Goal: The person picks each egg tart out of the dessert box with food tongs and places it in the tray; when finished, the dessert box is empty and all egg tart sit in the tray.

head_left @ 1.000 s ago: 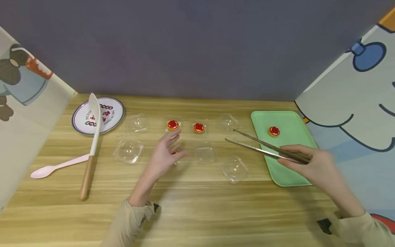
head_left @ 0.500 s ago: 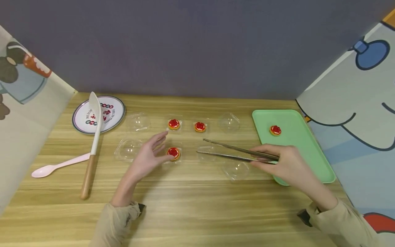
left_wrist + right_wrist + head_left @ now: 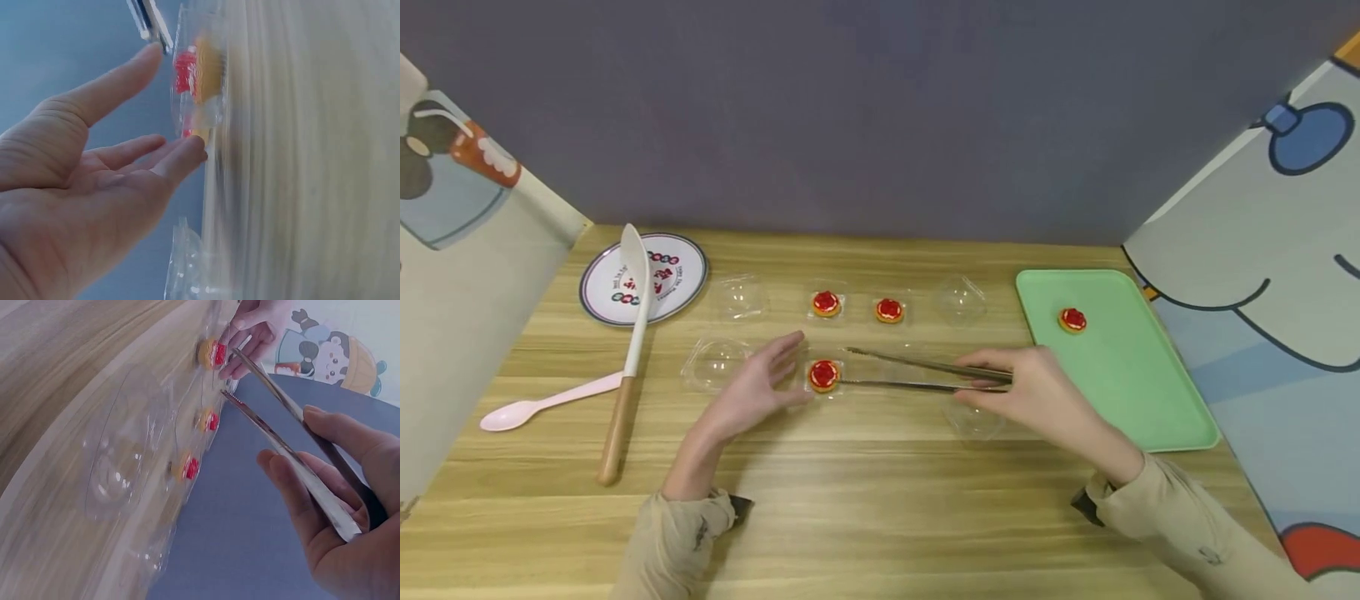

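My right hand (image 3: 1037, 392) holds long metal tweezers (image 3: 275, 437) between thumb and fingers. Their tips stand apart and point left, at the right side of a small red-topped tart (image 3: 824, 376); whether they touch it I cannot tell. That tart sits in the base of a clear plastic box (image 3: 830, 394). My left hand (image 3: 748, 396) is beside it on the left, fingers extended and thumb spread, holding nothing. In the left wrist view, the thumb and fingers (image 3: 178, 159) are near the box. Two more tarts (image 3: 826, 303) (image 3: 890, 311) sit in clear boxes behind.
On the right, a green tray (image 3: 1120, 392) carries one tart (image 3: 1072, 320). Clear domed lids (image 3: 718, 365) (image 3: 962, 298) flank the boxes. At left, a white spoon with a wooden handle (image 3: 617, 429) rests across a patterned plate (image 3: 602, 287), near a pink spoon (image 3: 512, 415).
My right hand has moved left with the tweezers, from near the tray to the front tart. My left hand has drawn back left, uncovering that tart.
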Motion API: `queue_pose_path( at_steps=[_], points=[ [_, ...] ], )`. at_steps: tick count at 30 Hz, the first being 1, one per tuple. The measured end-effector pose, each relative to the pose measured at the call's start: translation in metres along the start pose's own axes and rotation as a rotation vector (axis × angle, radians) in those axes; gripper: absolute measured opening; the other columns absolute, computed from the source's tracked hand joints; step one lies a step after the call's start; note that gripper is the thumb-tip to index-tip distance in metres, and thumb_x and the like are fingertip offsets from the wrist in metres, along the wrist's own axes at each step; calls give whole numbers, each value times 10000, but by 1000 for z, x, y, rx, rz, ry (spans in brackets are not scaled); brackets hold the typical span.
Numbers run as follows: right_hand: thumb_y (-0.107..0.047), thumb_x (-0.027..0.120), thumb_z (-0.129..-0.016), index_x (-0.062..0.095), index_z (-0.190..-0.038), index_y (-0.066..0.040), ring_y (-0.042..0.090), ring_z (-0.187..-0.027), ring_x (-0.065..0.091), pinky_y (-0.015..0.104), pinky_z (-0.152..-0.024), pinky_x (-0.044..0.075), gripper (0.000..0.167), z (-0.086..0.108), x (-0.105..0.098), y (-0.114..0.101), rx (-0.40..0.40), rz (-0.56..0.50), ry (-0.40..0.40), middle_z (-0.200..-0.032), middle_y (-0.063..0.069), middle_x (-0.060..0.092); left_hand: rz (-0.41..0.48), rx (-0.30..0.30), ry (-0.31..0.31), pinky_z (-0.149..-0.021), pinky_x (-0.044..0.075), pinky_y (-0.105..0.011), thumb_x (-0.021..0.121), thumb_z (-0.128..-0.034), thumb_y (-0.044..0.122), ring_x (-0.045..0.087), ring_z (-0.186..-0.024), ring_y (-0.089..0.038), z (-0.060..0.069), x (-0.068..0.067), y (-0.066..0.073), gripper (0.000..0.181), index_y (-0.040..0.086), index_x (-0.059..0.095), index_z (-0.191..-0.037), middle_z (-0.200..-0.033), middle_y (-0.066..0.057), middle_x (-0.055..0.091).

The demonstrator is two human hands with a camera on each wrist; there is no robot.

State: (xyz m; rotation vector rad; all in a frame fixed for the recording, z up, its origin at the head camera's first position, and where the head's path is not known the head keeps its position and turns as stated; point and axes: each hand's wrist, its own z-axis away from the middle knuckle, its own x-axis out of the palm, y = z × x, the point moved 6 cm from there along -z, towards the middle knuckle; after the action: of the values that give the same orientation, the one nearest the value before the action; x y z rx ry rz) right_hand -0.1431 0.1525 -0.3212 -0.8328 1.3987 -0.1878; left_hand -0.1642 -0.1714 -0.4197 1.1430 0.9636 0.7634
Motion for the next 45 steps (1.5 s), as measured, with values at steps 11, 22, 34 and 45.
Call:
queue_pose_path(
  at_steps=[11, 22, 34, 45],
  points=[
    [-152, 920, -856, 820, -1174, -79, -36, -478, 316, 214, -474, 345, 341, -15, 19, -8, -61, -3, -38, -1014, 61, 815, -36, 19, -22, -1226, 358, -538, 780, -882, -110, 369, -1488, -537, -2, 6, -6, 893, -165, 248, -1597, -1623, -377, 337],
    [-142, 916, -862, 824, -1162, -77, 5, -579, 555, 215, -532, 477, 320, -24, 24, -18, -133, 48, -42, -1114, 89, 808, -31, 17, 2, -1204, 397, -503, 789, -875, -113, 414, -1465, -526, -3, 7, -5, 874, -170, 281, -1584, -1601, -367, 386],
    [-116, 908, -866, 804, -1198, -31, 149, -859, 799, 261, -720, 663, 358, -30, 28, -19, -104, 27, -89, -1157, 143, 792, -25, 27, -3, -1190, 412, -481, 778, -870, -131, 409, -1470, -521, -1, 6, -4, 872, -180, 276, -1581, -1602, -372, 381],
    [-50, 883, -881, 806, -1185, -5, 206, -875, 803, 236, -729, 660, 317, -31, 33, -24, -143, 29, -131, -1167, 154, 788, -31, 34, 0, -1187, 418, -491, 770, -878, -130, 394, -1478, -527, -1, 6, -4, 852, -187, 282, -1574, -1597, -372, 388]
  ],
)
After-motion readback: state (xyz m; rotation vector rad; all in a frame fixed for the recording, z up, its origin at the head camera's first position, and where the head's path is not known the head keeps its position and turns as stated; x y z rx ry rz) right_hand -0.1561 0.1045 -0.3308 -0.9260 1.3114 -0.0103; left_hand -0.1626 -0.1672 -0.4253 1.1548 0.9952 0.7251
